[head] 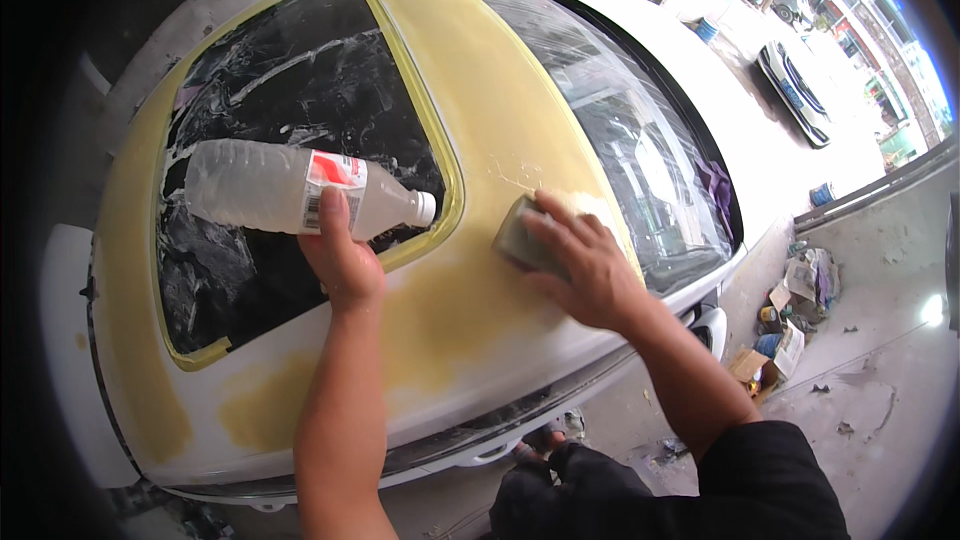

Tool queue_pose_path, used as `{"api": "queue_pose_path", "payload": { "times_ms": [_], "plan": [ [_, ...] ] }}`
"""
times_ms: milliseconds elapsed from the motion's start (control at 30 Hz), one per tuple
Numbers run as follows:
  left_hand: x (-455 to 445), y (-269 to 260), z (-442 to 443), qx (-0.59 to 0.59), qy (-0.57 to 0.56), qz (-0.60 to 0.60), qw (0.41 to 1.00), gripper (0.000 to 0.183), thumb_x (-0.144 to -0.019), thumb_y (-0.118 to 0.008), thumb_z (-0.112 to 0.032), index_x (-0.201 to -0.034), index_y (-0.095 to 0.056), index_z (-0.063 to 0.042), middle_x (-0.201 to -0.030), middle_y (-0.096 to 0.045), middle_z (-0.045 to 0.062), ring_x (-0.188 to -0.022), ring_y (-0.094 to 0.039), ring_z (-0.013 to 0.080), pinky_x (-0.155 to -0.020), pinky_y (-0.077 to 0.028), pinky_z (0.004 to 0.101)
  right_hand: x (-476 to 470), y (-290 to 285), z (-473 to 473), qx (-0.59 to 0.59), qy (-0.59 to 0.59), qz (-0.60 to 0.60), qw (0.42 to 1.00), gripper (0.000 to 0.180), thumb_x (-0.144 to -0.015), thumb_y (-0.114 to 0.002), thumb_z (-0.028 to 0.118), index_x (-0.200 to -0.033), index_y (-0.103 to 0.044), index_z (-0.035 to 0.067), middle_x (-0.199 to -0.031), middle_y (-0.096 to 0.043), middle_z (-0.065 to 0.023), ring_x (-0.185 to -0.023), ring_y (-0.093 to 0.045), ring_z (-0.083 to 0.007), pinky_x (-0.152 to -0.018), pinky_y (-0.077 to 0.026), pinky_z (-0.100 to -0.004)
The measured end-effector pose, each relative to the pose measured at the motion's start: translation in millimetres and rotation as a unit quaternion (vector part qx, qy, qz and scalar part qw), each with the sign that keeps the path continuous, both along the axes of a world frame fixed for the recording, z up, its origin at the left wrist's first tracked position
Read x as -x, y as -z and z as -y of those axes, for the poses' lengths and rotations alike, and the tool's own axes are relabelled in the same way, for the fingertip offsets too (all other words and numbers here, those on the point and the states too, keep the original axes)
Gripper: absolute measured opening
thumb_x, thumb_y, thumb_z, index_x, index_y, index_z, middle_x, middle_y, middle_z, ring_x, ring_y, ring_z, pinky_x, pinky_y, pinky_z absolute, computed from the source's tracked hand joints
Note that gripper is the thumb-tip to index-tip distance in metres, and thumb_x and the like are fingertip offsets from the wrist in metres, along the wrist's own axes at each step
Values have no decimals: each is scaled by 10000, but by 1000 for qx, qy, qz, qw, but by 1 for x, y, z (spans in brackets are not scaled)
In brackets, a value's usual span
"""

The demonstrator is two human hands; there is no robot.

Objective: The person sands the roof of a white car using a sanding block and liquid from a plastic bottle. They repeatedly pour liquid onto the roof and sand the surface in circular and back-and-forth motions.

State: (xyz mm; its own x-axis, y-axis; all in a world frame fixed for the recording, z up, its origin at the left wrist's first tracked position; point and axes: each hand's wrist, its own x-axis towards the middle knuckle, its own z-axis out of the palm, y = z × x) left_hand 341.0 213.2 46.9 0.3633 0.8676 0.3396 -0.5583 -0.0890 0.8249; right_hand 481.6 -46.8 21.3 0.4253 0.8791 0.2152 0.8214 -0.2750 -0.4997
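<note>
My left hand (pixel 343 255) grips a clear plastic bottle (pixel 247 184) with a red and white label and a white cap. The bottle lies sideways in the hand, above the dark sunroof opening, its cap pointing right. Under my right hand (pixel 585 259) is a greyish-green sanding block (pixel 529 232), pressed flat on the car roof (pixel 465 60). The roof is yellowish over white, with patchy edges near my side. A wet trace shows just beyond the block. Yellow masking tape (pixel 409 82) borders the sunroof (pixel 300 90), whose dark covering carries whitish smears.
The windshield (pixel 622 120) lies right of the roof, with a purple cloth (pixel 716 191) at its lower corner. Cardboard boxes (pixel 754 371) and litter sit on the floor at right. A white car (pixel 799 90) stands outside. A blue bucket (pixel 706 30) is near the wall.
</note>
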Motion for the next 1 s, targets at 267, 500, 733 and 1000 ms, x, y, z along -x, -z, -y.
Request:
{"api": "queue_pose_path", "payload": {
  "times_ms": [267,500,733,1000],
  "plan": [
    [-2,-1,3,-49,11,-27,998,539,-972,-658,-324,-1367,-502,8,-1302,-579,123,-1178,-584,227,-1039,-469,397,41,-21,-22,15,-10,21,1000,593,-865,-732,273,-1410,-545,137,-1516,-495,-106,-1291,-506,-392,-1067,-405,-527],
    [-3,0,2,-26,0,-31,999,568,-950,-701,-317,-1357,-500,24,-1281,-593,140,-1165,-587,227,-1035,-464,380,33,-42,-66,-24,67,-4,997,545,-841,-738,248,-1348,-567,142,-1502,-511,-98,-1315,-501,-355,-1061,-409,-530],
    [-4,3,0,-9,19,30,999,566,-978,-680,-358,-1354,-506,26,-1299,-586,147,-1168,-584,223,-1033,-455,369,47,-64,-75,11,99,-12,995,456,-836,-729,264,-1257,-586,160,-1331,-603,-120,-1196,-570,-357,-974,-452,-538],
    [-7,1,-2,-12,-20,-11,1000,557,-1002,-613,-428,-1319,-555,27,-1265,-608,134,-1145,-600,226,-1012,-472,381,72,-47,-83,4,84,70,994,410,-872,-678,285,-1248,-571,161,-1389,-556,-73,-1186,-565,-372,-944,-446,-564]
  ]
}}
